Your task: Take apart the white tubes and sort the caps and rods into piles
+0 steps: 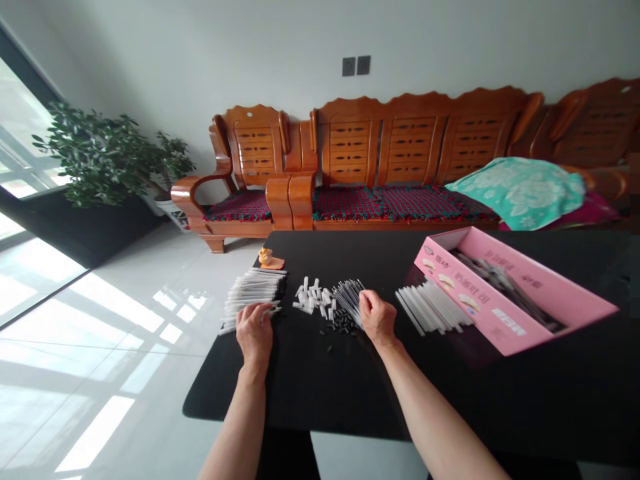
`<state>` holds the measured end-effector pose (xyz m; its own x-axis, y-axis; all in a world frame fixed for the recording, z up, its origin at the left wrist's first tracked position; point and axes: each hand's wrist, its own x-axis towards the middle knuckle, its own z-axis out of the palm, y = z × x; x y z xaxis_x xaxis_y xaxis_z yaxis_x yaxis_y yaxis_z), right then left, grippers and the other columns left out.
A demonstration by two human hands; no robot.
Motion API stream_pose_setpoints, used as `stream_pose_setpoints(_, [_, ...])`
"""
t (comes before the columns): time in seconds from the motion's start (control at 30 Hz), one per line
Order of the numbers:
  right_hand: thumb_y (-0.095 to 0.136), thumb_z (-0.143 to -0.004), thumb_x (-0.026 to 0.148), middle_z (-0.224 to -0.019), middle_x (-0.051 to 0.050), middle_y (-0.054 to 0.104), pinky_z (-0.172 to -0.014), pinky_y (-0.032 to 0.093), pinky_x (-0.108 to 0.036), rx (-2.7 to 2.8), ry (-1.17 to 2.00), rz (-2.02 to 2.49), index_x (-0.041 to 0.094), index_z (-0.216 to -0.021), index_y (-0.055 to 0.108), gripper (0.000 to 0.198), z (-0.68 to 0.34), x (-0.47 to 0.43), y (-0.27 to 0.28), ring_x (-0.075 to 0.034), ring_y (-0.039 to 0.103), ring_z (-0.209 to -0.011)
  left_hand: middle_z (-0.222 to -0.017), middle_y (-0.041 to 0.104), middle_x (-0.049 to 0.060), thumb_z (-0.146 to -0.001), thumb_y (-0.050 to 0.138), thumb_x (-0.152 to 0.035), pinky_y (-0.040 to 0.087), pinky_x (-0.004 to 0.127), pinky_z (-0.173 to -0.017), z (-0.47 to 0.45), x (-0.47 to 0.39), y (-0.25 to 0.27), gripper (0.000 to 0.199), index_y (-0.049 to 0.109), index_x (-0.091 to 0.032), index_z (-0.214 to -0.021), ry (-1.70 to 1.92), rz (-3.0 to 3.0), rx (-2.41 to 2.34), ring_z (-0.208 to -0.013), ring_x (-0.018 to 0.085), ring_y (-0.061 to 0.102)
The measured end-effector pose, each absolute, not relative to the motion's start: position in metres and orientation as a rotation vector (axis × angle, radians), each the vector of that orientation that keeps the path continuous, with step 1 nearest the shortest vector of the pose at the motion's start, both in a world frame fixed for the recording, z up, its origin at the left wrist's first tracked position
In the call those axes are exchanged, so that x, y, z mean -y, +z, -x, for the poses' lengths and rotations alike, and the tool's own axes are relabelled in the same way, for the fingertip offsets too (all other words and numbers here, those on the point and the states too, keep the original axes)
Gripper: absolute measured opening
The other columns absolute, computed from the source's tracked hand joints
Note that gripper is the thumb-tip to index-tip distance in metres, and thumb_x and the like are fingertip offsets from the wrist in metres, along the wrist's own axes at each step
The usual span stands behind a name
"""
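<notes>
My left hand (255, 331) lies over the near end of a row of white pens (256, 285) at the table's left edge, its fingers curled down on a pen. My right hand (378, 316) is closed in a pinch beside a bundle of thin grey pen refills (347, 295). Whatever its fingertips hold is hidden. Between my hands lie a heap of short white pen caps (311, 297) and a scatter of small black plugs (343, 323). To the right of my right hand, white pen barrels (434, 308) rest side by side.
A pink open box (505, 313) with grey items inside stands at the right of the black table (320, 393). A small orange duck figure (267, 257) sits at the far left corner. Beyond are a wooden sofa (410, 147), a turquoise cushion (530, 190) and a potted plant (105, 157).
</notes>
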<state>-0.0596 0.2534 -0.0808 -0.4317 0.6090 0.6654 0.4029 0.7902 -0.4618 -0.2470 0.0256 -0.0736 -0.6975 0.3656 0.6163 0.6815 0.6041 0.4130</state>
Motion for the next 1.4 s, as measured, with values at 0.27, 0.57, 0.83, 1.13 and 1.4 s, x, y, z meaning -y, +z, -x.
stream_pose_setpoints(0.27, [0.042,-0.094,0.033,-0.072,-0.006,0.071,-0.062,0.039,-0.021,2.075,0.336,0.744,0.016,-0.088,0.069,0.032,0.059,-0.253,-0.081,-0.015,0.065,-0.062,-0.095,0.067,0.006,-0.091,0.05,-0.02,0.044,0.036,-0.085,0.24,-0.028,-0.067,0.023,0.072,-0.022,-0.098,-0.89,0.822,2.251,-0.089,0.024,0.055])
stream_pose_setpoints(0.57, [0.04,-0.096,0.037,-0.074,-0.006,0.07,-0.066,0.043,-0.021,2.08,0.745,0.57,0.017,-0.091,0.068,0.035,0.06,-0.237,-0.061,-0.015,0.064,-0.065,-0.099,0.069,0.006,-0.093,0.048,-0.02,0.043,0.038,-0.091,0.201,-0.075,-0.039,0.029,0.073,-0.03,-0.105,-1.062,1.202,2.091,-0.096,0.022,0.058])
stream_pose_setpoints(0.83, [0.037,-0.098,0.037,-0.054,0.002,0.054,-0.053,0.035,-0.019,2.285,1.013,0.369,0.019,-0.076,0.059,0.036,0.061,-0.217,-0.049,-0.011,0.05,-0.052,-0.098,0.068,0.005,-0.095,0.046,-0.021,0.045,0.037,-0.087,0.168,-0.108,-0.059,0.031,0.072,-0.032,-0.108,-1.144,1.422,2.114,-0.09,0.02,0.061])
stream_pose_setpoints(1.13, [0.042,-0.095,0.039,-0.054,0.005,0.049,-0.053,0.038,-0.021,2.055,1.201,0.463,0.017,-0.089,0.061,0.03,0.064,-0.217,-0.052,-0.011,0.049,-0.05,-0.07,0.063,0.002,-0.089,0.057,-0.043,0.047,0.025,-0.056,0.181,-0.105,-0.06,0.028,0.07,-0.018,-0.093,-2.003,1.095,2.264,-0.056,0.013,0.057])
stream_pose_setpoints(1.4, [0.04,-0.096,0.041,-0.052,0.004,0.05,-0.052,0.036,-0.021,2.191,1.324,0.356,0.017,-0.08,0.061,0.035,0.065,-0.214,-0.049,-0.01,0.05,-0.049,-0.055,0.058,-0.001,-0.085,0.062,-0.047,0.041,0.019,-0.046,0.199,-0.113,-0.068,0.035,0.063,-0.012,-0.088,-3.113,0.832,1.83,-0.046,0.008,0.05])
